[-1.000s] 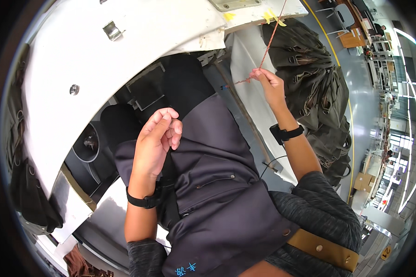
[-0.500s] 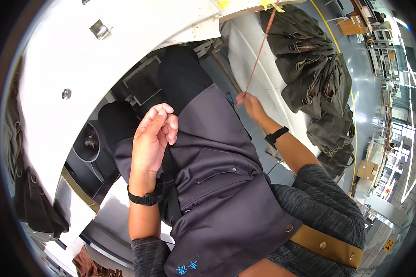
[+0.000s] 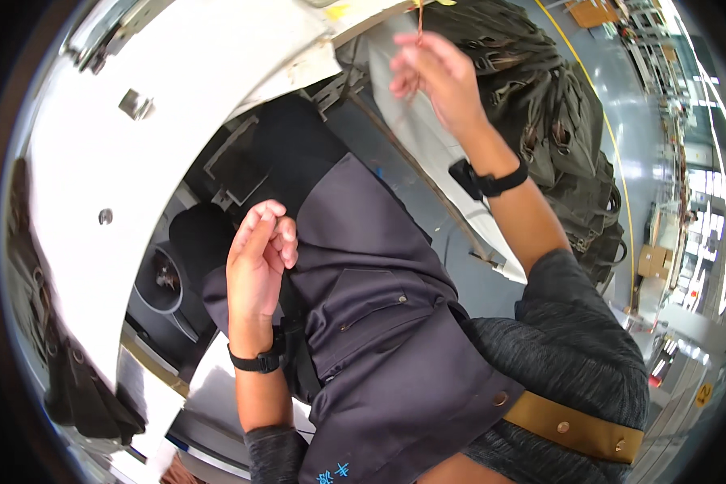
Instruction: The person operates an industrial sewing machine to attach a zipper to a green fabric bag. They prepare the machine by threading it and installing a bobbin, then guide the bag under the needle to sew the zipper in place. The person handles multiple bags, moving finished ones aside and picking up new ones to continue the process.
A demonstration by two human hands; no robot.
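My right grip point(image 3: 445, 81) pinches the reddish cord point(image 3: 420, 21), which runs upward near the edge of the desk point(image 3: 194, 89); my left grip point(image 3: 256, 262), fingertips pressed together, hangs near my dark apron point(image 3: 403, 363).

Past the right corner of the white, curved tabletop point(image 3: 177, 105), a glossy blue-grey floor point(image 3: 633, 137) bears a painted yellow line point(image 3: 577, 56); long white strip lights point(image 3: 711, 81) glow.
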